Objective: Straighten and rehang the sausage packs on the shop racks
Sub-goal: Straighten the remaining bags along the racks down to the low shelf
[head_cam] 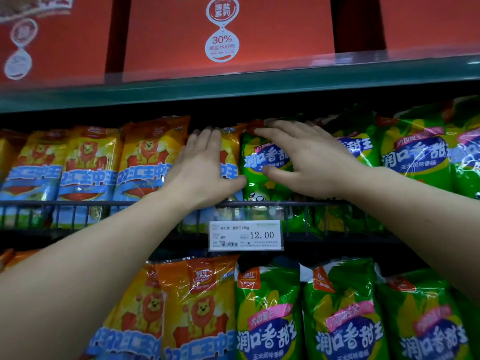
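On the middle rack, yellow-orange sausage packs stand at the left and green ones at the right. My left hand (205, 165) lies flat with straight fingers on a yellow pack (230, 157) at the row's right end. My right hand (304, 157) spreads over the neighbouring green pack (255, 165), fingers across its top edge and thumb pressing its front. Both packs stand upright behind the wire rail (78, 203).
A white price tag (245, 235) reading 12.00 hangs on the rail below my hands. More yellow packs (197, 307) and green packs (342, 315) fill the lower rack. Red boxes (228, 32) sit on the green shelf (233, 84) above.
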The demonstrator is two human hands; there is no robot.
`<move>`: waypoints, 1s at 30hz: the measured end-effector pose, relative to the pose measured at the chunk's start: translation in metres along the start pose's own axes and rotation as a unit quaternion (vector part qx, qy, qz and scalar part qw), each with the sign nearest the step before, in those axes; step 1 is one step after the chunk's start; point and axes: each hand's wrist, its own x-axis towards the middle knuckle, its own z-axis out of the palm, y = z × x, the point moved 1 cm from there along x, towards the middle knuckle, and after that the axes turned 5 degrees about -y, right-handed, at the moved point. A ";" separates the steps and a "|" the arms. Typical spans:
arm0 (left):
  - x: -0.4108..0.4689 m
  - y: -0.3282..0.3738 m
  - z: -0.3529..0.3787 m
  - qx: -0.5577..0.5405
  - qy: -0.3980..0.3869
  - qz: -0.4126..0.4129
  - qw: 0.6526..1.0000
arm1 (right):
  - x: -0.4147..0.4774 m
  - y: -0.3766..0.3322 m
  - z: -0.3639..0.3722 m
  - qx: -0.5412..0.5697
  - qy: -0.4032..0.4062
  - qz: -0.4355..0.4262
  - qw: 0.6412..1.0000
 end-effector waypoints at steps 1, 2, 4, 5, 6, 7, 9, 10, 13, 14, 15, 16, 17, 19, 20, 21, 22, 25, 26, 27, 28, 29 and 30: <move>0.002 -0.001 0.000 -0.002 -0.004 0.004 1.000 | 0.004 -0.003 0.002 0.002 -0.006 -0.002 1.000; 0.003 -0.001 0.000 -0.004 -0.008 0.006 1.000 | 0.008 -0.005 0.004 0.002 -0.014 -0.004 1.000; 0.006 0.000 0.001 -0.008 -0.010 0.009 1.000 | 0.014 -0.008 0.009 -0.002 -0.036 -0.002 0.999; 0.008 0.000 0.001 -0.007 -0.010 0.010 1.000 | 0.016 -0.009 0.011 -0.005 -0.050 0.006 0.999; 0.009 -0.001 0.001 -0.007 -0.012 0.010 1.000 | 0.018 -0.010 0.013 -0.010 -0.065 0.015 0.998; 0.011 -0.002 0.002 -0.007 -0.014 0.010 1.000 | 0.019 -0.011 0.016 -0.020 -0.077 0.023 0.997; 0.016 -0.003 0.003 0.000 -0.014 0.019 1.000 | 0.019 -0.010 0.019 -0.040 -0.089 0.029 0.995; 0.018 -0.002 0.003 0.012 -0.011 0.026 1.000 | 0.018 -0.010 0.019 -0.044 -0.092 0.030 0.994; 0.023 -0.001 0.003 0.048 -0.005 0.036 0.998 | 0.017 -0.007 0.019 -0.043 -0.097 0.036 0.994; 0.024 0.000 0.002 0.055 -0.004 0.038 0.998 | 0.016 -0.006 0.019 -0.046 -0.097 0.037 0.994; 0.025 0.000 0.002 0.061 -0.005 0.040 0.997 | 0.016 -0.006 0.018 -0.050 -0.097 0.039 0.993; 0.024 -0.001 0.002 0.066 -0.006 0.043 0.997 | 0.016 -0.005 0.018 -0.052 -0.097 0.040 0.993; 0.024 -0.001 0.002 0.071 -0.008 0.045 0.996 | 0.015 -0.005 0.018 -0.054 -0.097 0.041 0.993; 0.024 -0.002 0.002 0.084 -0.012 0.044 0.995 | 0.014 -0.005 0.018 -0.054 -0.097 0.043 0.993; 0.023 -0.001 0.002 0.090 -0.014 0.041 0.995 | 0.014 -0.005 0.018 -0.054 -0.096 0.044 0.993; 0.022 -0.002 0.003 0.096 -0.014 0.037 0.995 | 0.014 -0.005 0.018 -0.054 -0.096 0.045 0.993; 0.021 -0.002 0.003 0.100 -0.013 0.034 0.994 | 0.014 -0.006 0.018 -0.055 -0.096 0.047 0.993; 0.016 -0.006 0.002 0.093 -0.017 0.021 0.995 | 0.013 -0.007 0.019 -0.056 -0.091 0.054 0.993; 0.014 -0.007 0.001 0.091 -0.020 0.017 0.996 | 0.013 -0.007 0.020 -0.056 -0.087 0.057 0.993; 0.013 -0.007 -0.001 0.092 -0.025 0.012 0.995 | 0.012 -0.007 0.020 -0.056 -0.082 0.059 0.993; 0.012 -0.007 -0.002 0.093 -0.030 0.006 0.995 | 0.012 -0.008 0.020 -0.056 -0.077 0.062 0.993; 0.011 -0.006 -0.004 0.094 -0.035 -0.001 0.995 | 0.011 -0.008 0.020 -0.057 -0.073 0.065 0.994; 0.011 -0.005 -0.005 0.095 -0.037 -0.007 0.995 | 0.010 -0.009 0.020 -0.056 -0.071 0.069 0.993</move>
